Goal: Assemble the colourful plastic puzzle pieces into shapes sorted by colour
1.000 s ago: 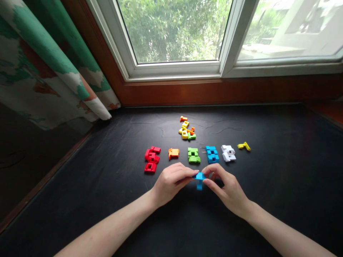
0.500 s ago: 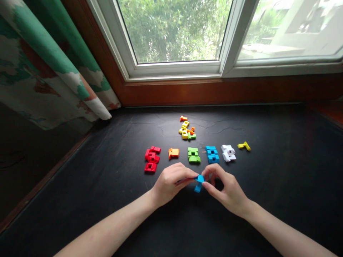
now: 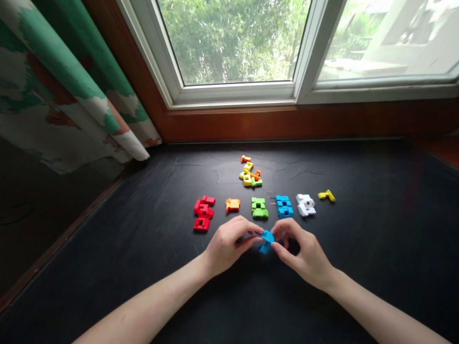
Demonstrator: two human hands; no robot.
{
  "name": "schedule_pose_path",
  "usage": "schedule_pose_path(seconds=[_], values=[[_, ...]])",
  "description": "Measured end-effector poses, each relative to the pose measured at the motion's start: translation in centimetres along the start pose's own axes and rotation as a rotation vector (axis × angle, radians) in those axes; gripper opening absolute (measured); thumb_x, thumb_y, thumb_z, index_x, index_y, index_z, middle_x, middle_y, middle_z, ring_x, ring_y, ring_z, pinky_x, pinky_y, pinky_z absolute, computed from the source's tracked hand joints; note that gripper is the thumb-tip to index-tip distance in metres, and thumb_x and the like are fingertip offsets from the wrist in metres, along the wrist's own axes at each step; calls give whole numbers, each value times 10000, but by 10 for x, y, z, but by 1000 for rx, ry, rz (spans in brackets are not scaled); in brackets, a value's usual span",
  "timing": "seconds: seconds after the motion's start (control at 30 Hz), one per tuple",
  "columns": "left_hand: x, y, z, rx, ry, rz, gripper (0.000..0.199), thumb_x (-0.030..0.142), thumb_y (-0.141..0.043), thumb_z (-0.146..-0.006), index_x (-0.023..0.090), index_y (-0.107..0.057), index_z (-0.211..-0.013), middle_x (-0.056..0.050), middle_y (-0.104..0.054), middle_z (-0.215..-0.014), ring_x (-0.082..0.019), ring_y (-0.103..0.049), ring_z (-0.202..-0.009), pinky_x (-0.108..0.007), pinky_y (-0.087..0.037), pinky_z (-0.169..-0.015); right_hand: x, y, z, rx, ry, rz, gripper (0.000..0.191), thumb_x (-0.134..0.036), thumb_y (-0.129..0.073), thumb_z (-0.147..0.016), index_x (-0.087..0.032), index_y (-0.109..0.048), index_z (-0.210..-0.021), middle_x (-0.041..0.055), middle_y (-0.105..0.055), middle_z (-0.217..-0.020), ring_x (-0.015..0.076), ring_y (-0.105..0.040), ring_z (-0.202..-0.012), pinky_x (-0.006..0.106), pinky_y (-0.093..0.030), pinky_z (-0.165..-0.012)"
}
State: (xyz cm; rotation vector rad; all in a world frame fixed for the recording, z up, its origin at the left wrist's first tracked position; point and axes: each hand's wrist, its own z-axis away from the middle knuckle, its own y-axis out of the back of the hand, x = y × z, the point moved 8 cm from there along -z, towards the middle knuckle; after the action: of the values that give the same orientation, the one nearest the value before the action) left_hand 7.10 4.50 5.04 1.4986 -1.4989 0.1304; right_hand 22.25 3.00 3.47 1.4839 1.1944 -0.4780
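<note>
Between my left hand (image 3: pixel 229 246) and my right hand (image 3: pixel 303 253) is a small blue plastic puzzle piece (image 3: pixel 267 241), pinched by the fingertips of both. Just beyond my right fingers lies a linked blue block figure (image 3: pixel 284 207). A row on the black surface also holds a red figure (image 3: pixel 203 213), an orange one (image 3: pixel 233 205), a green one (image 3: pixel 259 208), a white one (image 3: pixel 305 205) and a small yellow piece (image 3: pixel 326 196). Behind the row is a heap of yellow and orange pieces (image 3: pixel 249 174) with some green.
The black-topped sill (image 3: pixel 358 248) runs up to a wooden window frame (image 3: pixel 287 122) with a white-framed window (image 3: pixel 233 93) above it. A green, white and rust patterned curtain (image 3: pixel 60 81) hangs at the left, beside the sill's dark left edge.
The blue piece has turned in my fingers and now looks more folded and compact. My hands have drawn slightly closer around it.
</note>
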Motion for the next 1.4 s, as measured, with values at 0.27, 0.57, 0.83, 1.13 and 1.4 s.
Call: schedule_pose_path(seconds=[0.27, 0.57, 0.83, 1.13, 1.4], values=[[-10, -3, 1, -23, 152, -52, 221, 290, -685, -893, 152, -596, -1041, -72, -680, -952, -190, -646, -848, -303, -544, -756, 1, 8, 0, 97, -17, 28, 84, -206, -594, -911, -223, -545, -977, 5, -623, -871, 128, -592, -662, 237, -509, -607], [-2, -9, -5, -97, 27, -111, 180, 300, -729, -859, 156, -640, -922, -86, -685, -957, -213, -631, -904, -341, -529, -825, 2, 7, -1, 92, -18, 21, 73, -225, -593, -928, -224, -547, -984, 5, -625, -877, 126, -600, -658, 242, -522, -614], [2, -4, -5, -30, -1, -91, 64, 195, -650, -899, 151, -646, -946, -90, -707, -920, -208, -642, -876, -343, -537, -822, 1, 7, -2, 83, -35, 14, 184, -206, -581, -907, -222, -551, -1088, 10, -649, -866, 136, -614, -666, 247, -531, -605], [2, -1, -5, -11, 2, -85, 77, 183, -611, -930, 144, -644, -989, -93, -694, -924, -205, -640, -886, -325, -536, -815, 2, 6, -2, 64, -45, 37, 203, -221, -581, -900, -216, -567, -1102, 21, -667, -847, 149, -614, -652, 264, -533, -604], [1, -2, -4, -19, 4, -95, 127, 242, -568, -970, 142, -636, -1012, -98, -693, -930, -210, -638, -895, -333, -530, -820, 3, 6, -2, 62, -50, 24, 186, -230, -603, -891, -215, -580, -1075, 11, -667, -824, 141, -614, -639, 242, -524, -590]])
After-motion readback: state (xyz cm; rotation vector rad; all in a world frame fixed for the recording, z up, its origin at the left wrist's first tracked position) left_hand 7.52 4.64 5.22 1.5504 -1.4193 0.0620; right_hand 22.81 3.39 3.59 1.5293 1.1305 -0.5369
